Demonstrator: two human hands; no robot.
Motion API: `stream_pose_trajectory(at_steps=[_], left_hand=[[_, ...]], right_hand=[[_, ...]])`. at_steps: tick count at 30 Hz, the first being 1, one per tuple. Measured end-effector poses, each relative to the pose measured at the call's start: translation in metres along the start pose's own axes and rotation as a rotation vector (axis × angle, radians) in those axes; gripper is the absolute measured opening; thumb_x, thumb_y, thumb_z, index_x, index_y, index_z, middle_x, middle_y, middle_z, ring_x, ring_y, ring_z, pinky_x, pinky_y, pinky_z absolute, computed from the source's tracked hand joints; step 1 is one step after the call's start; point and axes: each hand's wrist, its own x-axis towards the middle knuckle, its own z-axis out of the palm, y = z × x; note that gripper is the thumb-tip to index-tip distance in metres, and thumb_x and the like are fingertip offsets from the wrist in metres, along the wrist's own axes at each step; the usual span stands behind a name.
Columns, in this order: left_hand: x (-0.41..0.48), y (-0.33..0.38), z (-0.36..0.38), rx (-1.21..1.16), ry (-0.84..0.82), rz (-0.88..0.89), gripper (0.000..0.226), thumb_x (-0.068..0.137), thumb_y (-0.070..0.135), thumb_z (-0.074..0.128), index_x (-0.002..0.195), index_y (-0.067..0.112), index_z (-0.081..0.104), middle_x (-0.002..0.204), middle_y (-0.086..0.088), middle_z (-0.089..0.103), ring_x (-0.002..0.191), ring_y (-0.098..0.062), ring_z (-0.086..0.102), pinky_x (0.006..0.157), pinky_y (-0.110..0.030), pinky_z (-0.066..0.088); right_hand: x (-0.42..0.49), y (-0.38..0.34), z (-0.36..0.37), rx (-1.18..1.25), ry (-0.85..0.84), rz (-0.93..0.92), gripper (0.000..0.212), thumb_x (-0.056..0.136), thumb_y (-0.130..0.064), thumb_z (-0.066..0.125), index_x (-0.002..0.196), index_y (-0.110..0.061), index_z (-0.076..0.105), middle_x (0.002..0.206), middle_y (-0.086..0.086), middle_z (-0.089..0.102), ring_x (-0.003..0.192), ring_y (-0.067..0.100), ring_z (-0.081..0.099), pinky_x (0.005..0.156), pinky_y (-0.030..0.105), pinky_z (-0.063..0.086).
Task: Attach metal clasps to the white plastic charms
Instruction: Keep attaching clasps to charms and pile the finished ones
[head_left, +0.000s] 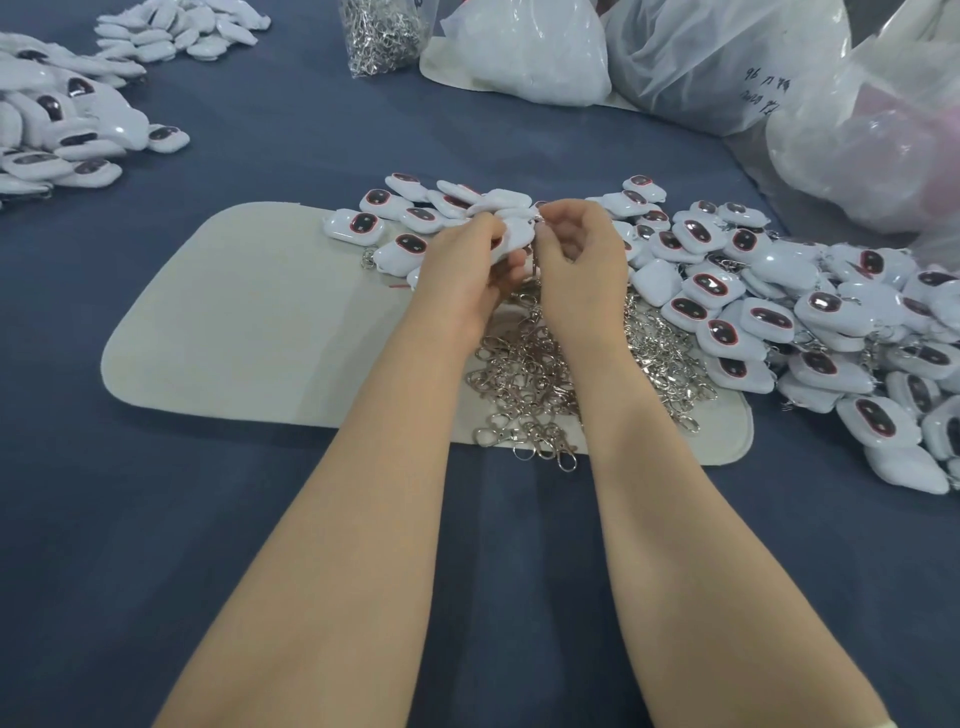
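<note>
- Left hand (467, 260) grips one white charm (515, 234) above the mat (234, 322); right hand (576, 254) pinches a clasp (533, 266) against its edge.
- A heap of loose clasps (540, 374) and many charms (779, 317) lie around, so most work seems left.

White charms (717, 291) with red-rimmed dark ovals right of the fingers (551, 217), silver clasps (530, 374) below them, beige mat (234, 322), navy tablecloth (156, 519)
</note>
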Motion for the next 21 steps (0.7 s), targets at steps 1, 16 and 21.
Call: stream_pose_trajectory(at_steps=[1,16,21], left_hand=[[-0.0003,0.0002,-0.0004,-0.024,0.002,-0.014,0.023,0.092,-0.002,0.039,0.079,0.007,0.056,0.063,-0.004,0.052,0.047,-0.008,0.047,0.043,-0.016,0.044],[0.0025,-0.0027,-0.0043,0.265,0.082,0.212,0.020,0.093,0.006,0.053,0.109,0.017,0.056,0.096,-0.009,0.061,0.057,-0.011,0.060,0.057,-0.020,0.051],[-0.0013,-0.0067,-0.0073,0.693,0.024,0.588,0.026,0.090,0.009,0.052,0.111,0.023,0.059,0.099,0.011,0.059,0.084,-0.008,0.060,0.081,-0.020,0.050]], right_hand=[[-0.0001,-0.0002,0.0001,0.010,0.006,0.000,0.011,0.091,-0.004,0.054,0.095,-0.014,0.056,0.085,-0.011,0.058,0.079,0.006,0.056,0.073,0.016,0.046],[-0.0024,0.0006,-0.0017,-0.261,0.066,-0.181,0.011,0.089,-0.002,0.051,0.091,-0.004,0.062,0.084,0.001,0.059,0.080,0.015,0.052,0.071,0.019,0.038],[-0.0028,0.0023,-0.0014,-0.288,0.024,-0.185,0.011,0.088,0.000,0.052,0.086,-0.002,0.062,0.080,0.001,0.058,0.077,0.020,0.053,0.066,0.022,0.035]])
